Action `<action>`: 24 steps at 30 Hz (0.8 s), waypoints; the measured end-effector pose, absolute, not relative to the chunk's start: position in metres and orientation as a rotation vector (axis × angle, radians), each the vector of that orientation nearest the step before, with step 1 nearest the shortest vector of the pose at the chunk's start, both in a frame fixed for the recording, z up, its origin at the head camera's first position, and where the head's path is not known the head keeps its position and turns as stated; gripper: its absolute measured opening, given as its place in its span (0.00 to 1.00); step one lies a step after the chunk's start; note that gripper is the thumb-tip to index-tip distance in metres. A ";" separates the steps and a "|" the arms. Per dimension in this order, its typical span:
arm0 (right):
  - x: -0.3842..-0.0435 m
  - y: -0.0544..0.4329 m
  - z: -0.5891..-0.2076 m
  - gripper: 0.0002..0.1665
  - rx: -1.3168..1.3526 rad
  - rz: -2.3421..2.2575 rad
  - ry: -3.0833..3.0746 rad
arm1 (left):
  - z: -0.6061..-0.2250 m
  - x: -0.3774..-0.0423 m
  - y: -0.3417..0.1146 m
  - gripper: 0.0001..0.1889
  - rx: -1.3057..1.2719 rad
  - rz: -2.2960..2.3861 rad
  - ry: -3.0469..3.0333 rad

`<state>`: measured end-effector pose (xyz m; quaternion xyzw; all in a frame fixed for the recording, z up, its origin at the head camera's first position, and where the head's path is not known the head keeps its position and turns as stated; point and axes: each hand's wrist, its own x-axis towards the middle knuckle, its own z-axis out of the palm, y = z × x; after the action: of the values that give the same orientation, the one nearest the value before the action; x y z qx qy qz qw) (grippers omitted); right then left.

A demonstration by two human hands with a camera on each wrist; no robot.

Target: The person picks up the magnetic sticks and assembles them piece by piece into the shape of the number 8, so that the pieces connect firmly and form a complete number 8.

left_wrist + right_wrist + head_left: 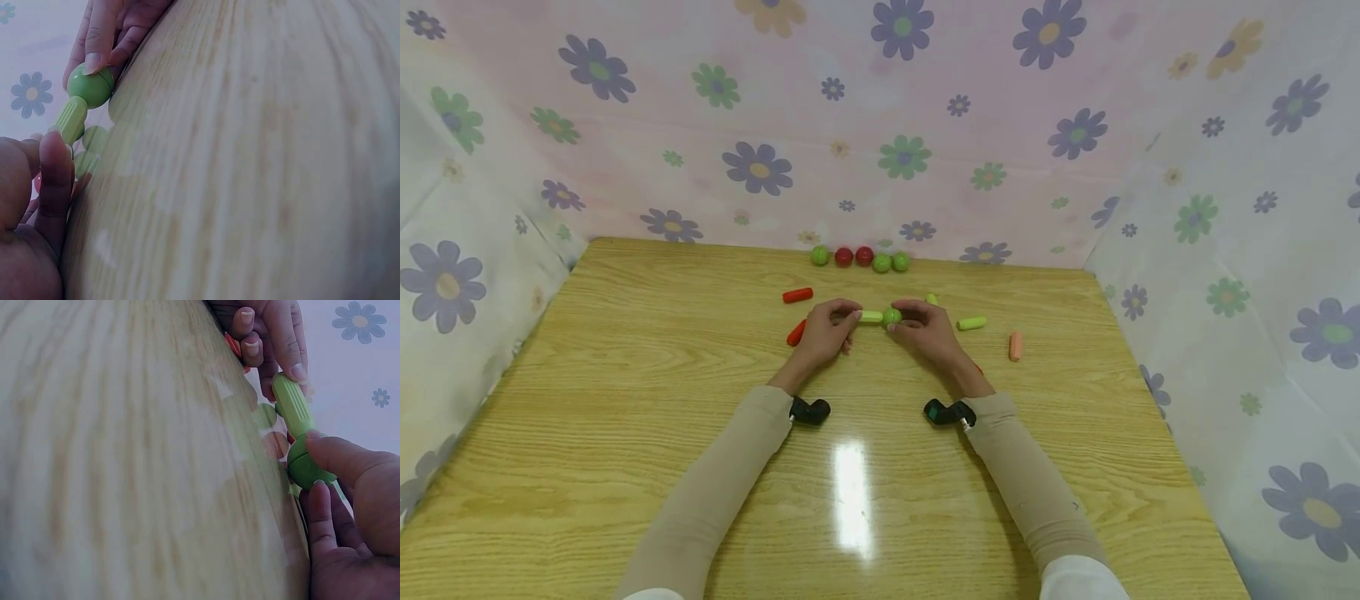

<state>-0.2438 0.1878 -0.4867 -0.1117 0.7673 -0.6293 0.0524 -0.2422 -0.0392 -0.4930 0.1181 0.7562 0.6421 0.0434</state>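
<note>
Over the middle of the table, my left hand (826,335) pinches one end of a light green ribbed stick (871,317) between thumb and fingers. My right hand (931,335) grips a green ball (892,317) with its thumb and fingertips. In the right wrist view, the free end of the stick (294,405) meets the ball (305,465), and a seam line runs round the ball. From the left wrist view, the stick (72,117) and ball (91,86) are lined up end to end, close over the table top.
Behind the hands stands a row of balls, green (819,255) and red (844,257). Two red sticks (797,295) lie by my left hand. Yellow-green sticks (972,323) and an orange stick (1016,346) lie to the right. Flowered cloth (880,108) encloses the table's back and sides.
</note>
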 end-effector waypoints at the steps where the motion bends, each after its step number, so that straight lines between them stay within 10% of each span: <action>1: -0.244 0.188 -0.486 0.24 -0.335 -1.921 2.328 | -0.493 -0.242 -0.039 0.13 0.364 1.961 2.313; 24: -0.246 0.189 -0.490 0.23 -0.293 -1.905 2.327 | -0.494 -0.241 -0.042 0.12 0.348 1.936 2.277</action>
<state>-0.2456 0.1895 -0.4895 -0.0968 0.7688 -0.6292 0.0601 -0.2412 -0.0416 -0.4939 0.1152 0.7551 0.6420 0.0660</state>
